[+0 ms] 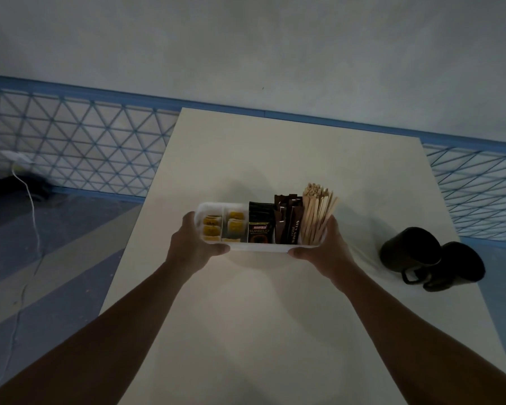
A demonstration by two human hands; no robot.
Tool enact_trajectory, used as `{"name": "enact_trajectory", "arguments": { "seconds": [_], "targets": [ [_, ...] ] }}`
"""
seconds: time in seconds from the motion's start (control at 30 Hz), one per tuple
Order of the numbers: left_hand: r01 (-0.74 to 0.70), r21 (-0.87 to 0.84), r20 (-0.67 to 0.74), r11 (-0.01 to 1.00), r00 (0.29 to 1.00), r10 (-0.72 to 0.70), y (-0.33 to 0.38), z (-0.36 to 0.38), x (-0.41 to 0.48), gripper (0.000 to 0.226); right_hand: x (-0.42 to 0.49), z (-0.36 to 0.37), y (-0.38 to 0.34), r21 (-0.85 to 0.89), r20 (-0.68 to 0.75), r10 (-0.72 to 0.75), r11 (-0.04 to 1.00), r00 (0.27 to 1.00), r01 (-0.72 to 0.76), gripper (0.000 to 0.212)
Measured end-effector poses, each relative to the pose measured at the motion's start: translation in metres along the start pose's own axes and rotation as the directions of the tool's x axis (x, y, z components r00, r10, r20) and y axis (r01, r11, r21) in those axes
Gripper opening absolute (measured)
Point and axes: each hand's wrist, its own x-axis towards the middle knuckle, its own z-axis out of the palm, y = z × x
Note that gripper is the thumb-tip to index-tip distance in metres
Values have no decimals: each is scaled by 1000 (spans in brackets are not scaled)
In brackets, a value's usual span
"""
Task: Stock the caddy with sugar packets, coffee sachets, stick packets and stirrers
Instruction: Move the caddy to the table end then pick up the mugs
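Your left hand (197,247) and right hand (324,248) each grasp one end of the white caddy (212,205). The thumbs lie along its near wall and the fingers curl round the short sides. The caddy sits level between them, over the middle of the pale table (260,331). You cannot tell from here whether its base rests on the tabletop or hangs just above it.

Every compartment is filled. From your left:
- Yellow sugar packets (235,227) fill the first two sections, beside your left hand.
- Next are black coffee sachets (260,226), standing upright with the printed face toward you.
- Then come dark brown stick packets (288,222), on end and leaning slightly.
- Last are wooden stirrers (316,211), bunched at the far right and fanning out above the rim — they are the tallest thing in the caddy, just beside your right hand.

Two black mugs (411,249) stand well apart from the caddy, close together near the table's right edge, handles toward you. On the floor to your left, a white cable (34,217) trails down from a plug by the blue-latticed wall.
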Motion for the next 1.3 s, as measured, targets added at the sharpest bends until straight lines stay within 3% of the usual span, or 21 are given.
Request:
{"name": "enact_trajectory", "arguments": {
  "seconds": [0.47, 1.1, 1.2, 1.3],
  "targets": [
    [-84, -107, -35, 991, 996, 81, 18, -16, 43, 78, 37, 1, -20, 32, 3, -15, 999, 1000, 14, 95],
    [-131, -30, -15, 991, 991, 130, 60, -59, 211, 87, 178, 19, -92, 62, -62, -100, 993, 993, 104, 90],
    [-155, -23, 4, 988, 988, 155, 66, -63, 230, 80, 199, 21, -99, 57, -64, -106, 992, 992, 110, 91],
    [-186, -15, 3, 982, 983, 186, 77, -66, 245, 58, 220, 25, -105, 61, -64, -103, 992, 993, 107, 90]
  ]
}}
